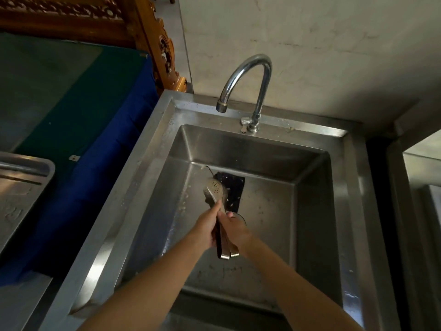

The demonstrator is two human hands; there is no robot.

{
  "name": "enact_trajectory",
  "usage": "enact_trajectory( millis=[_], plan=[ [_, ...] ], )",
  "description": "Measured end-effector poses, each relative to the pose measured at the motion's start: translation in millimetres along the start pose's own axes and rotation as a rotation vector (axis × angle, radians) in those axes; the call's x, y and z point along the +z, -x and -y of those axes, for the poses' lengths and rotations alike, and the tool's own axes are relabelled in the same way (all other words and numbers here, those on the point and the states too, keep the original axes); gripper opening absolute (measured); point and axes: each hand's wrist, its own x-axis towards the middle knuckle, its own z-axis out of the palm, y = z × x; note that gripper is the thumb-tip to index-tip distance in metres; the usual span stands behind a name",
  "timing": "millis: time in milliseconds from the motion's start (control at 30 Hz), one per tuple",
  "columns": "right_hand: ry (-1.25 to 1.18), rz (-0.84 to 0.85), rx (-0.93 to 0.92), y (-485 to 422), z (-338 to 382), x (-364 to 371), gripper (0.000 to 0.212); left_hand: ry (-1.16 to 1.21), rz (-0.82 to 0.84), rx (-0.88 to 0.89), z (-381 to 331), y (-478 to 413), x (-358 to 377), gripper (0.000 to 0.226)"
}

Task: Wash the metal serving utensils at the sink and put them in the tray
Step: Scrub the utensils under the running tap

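Over the steel sink (260,149), both my hands grip a bunch of metal serving utensils (216,194) by their handles. My left hand (207,226) wraps the handles from the left. From the right, my right hand (235,231) closes on them. A perforated spoon head points up and away from me, blurred. The handle ends stick out below my hands. A curved tap (248,75) stands at the back rim, its spout above and behind the utensils. The metal tray (26,173) lies at the far left on a blue and green cloth.
A dark rectangular pad (235,189) lies on the sink floor just behind the utensils. The sink rim (133,187) separates the basin from the cloth-covered table (78,111). A carved wooden panel stands behind the table. Another steel unit (420,187) is at the right.
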Motion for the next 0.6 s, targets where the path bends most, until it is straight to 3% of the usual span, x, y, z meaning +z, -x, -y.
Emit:
enact_trajectory(
  millis=[167,333,433,600],
  plan=[
    [0.235,-0.022,0.072,14,-17,0,0.055,-0.041,-0.03,0.135,20,11,-19,0.037],
    [-0.012,0.039,0.291,19,-15,-1,0.047,-0.2,-0.132,0.113,25,16,-33,0.032],
    [0.011,-0.026,0.252,19,-3,-4,0.037,-0.169,-0.173,0.081,21,16,-31,0.026],
    [0.555,-0.243,0.049,21,22,-25,0.033,-0.295,-0.357,0.093,3,13,-36,0.021]
  ],
)
